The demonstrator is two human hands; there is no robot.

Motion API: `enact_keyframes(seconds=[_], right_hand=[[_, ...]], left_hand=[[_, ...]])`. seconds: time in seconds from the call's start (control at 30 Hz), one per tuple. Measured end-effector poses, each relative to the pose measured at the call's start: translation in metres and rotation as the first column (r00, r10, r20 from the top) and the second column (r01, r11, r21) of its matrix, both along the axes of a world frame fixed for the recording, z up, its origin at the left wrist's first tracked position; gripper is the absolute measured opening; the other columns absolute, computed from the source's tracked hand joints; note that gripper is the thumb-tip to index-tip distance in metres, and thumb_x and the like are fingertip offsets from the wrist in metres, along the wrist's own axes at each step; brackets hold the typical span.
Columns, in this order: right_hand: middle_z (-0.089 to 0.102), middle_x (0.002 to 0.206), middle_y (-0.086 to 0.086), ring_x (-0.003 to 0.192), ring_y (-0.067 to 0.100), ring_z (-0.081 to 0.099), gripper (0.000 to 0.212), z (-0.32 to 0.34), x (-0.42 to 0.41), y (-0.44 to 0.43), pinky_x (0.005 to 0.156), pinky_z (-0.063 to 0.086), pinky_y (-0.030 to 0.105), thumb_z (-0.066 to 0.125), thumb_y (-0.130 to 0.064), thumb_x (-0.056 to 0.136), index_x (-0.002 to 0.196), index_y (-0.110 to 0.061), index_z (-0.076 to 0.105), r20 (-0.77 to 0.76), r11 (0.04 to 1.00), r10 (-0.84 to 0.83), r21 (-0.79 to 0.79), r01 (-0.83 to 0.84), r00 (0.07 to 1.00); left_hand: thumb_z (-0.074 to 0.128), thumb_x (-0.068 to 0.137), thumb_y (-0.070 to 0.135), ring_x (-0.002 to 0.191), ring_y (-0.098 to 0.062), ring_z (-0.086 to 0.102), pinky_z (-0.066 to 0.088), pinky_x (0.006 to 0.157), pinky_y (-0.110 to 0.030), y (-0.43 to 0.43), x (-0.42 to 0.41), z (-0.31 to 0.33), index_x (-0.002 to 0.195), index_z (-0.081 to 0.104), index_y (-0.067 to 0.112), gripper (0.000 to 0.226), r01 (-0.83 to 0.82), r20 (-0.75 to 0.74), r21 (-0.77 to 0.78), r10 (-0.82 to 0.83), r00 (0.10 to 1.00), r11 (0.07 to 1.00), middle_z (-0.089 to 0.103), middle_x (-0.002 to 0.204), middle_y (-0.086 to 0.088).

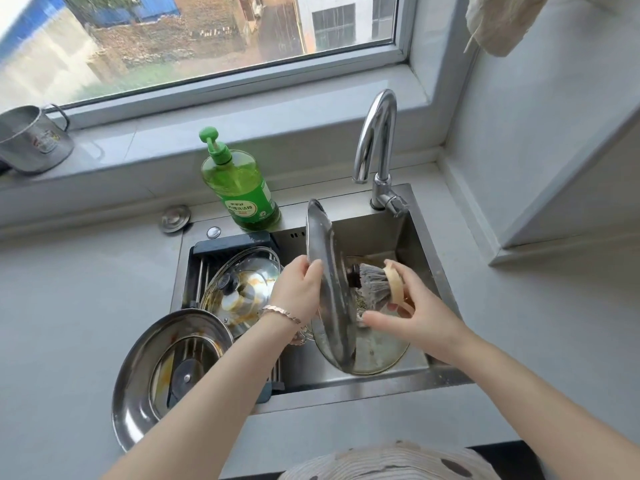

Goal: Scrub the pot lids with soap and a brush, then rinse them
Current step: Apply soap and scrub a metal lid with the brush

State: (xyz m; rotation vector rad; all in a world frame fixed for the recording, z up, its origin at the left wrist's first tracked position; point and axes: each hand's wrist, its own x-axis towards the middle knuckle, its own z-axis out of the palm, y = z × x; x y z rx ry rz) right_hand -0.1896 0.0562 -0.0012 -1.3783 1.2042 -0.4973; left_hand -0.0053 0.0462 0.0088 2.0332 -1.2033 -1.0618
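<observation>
Holding a steel pot lid almost on its edge over the sink, the left hand grips the rim of it with the fingers behind and the thumb in front. The lid is tilted, and its black knob looks to the right. The right hand is closed around the pale wooden handle of a brush, and the grey bristles press against the lid just beside the knob. A bracelet sits on the left wrist.

Below the held lid, a glass lid lies in the sink basin with dirt on it. On the rack in the left part of the sink rests another glass lid with orange stains. A big steel lid with a glass window lies partly on the worktop and partly over the sink edge. A green bottle of dish soap stands behind the sink, left of the tap. No water is seen to run from the tap. A metal cup stands on the window sill.
</observation>
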Motion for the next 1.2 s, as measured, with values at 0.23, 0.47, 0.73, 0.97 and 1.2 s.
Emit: enact_keyframes(seconds=[0.23, 0.47, 0.73, 0.97, 1.2], right_hand=[[0.049, 0.108, -0.013, 0.102, 0.003, 0.051, 0.052, -0.001, 0.040, 0.001, 0.096, 0.042, 0.026, 0.057, -0.037, 0.089, 0.137, -0.043, 0.037, -0.015, 0.970, -0.058, -0.236, 0.053, 0.998], [0.050, 0.073, -0.013, 0.074, 0.017, 0.053, 0.048, 0.002, 0.043, -0.041, 0.073, 0.050, 0.033, 0.067, -0.039, 0.082, 0.127, -0.029, 0.054, -0.129, 0.933, -0.172, -0.339, 0.120, 0.977], [0.062, 0.092, -0.005, 0.079, 0.017, 0.061, 0.052, 0.011, 0.067, -0.004, 0.065, 0.051, 0.033, 0.057, -0.043, 0.080, 0.130, -0.030, 0.053, -0.193, 0.778, -0.135, -0.628, -0.017, 0.972], [0.055, 0.093, -0.013, 0.070, 0.001, 0.047, 0.031, 0.017, 0.058, -0.062, 0.073, 0.042, 0.028, 0.063, -0.036, 0.084, 0.115, -0.032, 0.061, -0.140, 0.847, -0.184, -0.525, 0.085, 0.973], [0.063, 0.122, -0.007, 0.105, 0.011, 0.063, 0.049, 0.002, 0.061, 0.025, 0.082, 0.055, 0.029, 0.062, -0.038, 0.075, 0.121, -0.019, 0.063, -0.064, 0.671, 0.114, -0.731, -0.124, 0.991]], left_hand=[[0.031, 0.099, 0.033, 0.056, -0.016, 0.039, 0.028, 0.050, -0.019, 0.015, -0.004, 0.006, 0.071, 0.041, 0.009, 0.038, 0.008, 0.223, -0.289, 0.059, 0.973, 0.957, 0.044, 0.061, -0.003], [0.032, 0.098, 0.029, 0.052, -0.009, 0.034, 0.029, 0.049, -0.018, 0.030, 0.002, -0.002, 0.061, 0.036, 0.017, 0.040, 0.132, 0.236, -0.296, -0.061, 0.970, 0.946, 0.037, 0.056, 0.004], [0.035, 0.100, 0.024, 0.059, -0.002, 0.045, 0.035, 0.055, -0.014, 0.021, -0.002, 0.004, 0.074, 0.053, 0.013, 0.034, 0.000, 0.107, -0.348, 0.039, 0.993, 0.937, 0.050, 0.064, 0.005], [0.033, 0.100, 0.023, 0.051, -0.007, 0.032, 0.027, 0.049, -0.017, 0.027, -0.007, 0.011, 0.057, 0.034, 0.018, 0.043, -0.017, 0.072, -0.401, 0.051, 0.996, 0.916, 0.034, 0.054, 0.006], [0.036, 0.099, 0.026, 0.042, 0.000, 0.035, 0.028, 0.045, -0.014, 0.013, 0.008, 0.026, 0.055, 0.034, 0.018, 0.045, -0.065, 0.025, -0.409, 0.083, 0.996, 0.910, 0.033, 0.051, 0.006]])
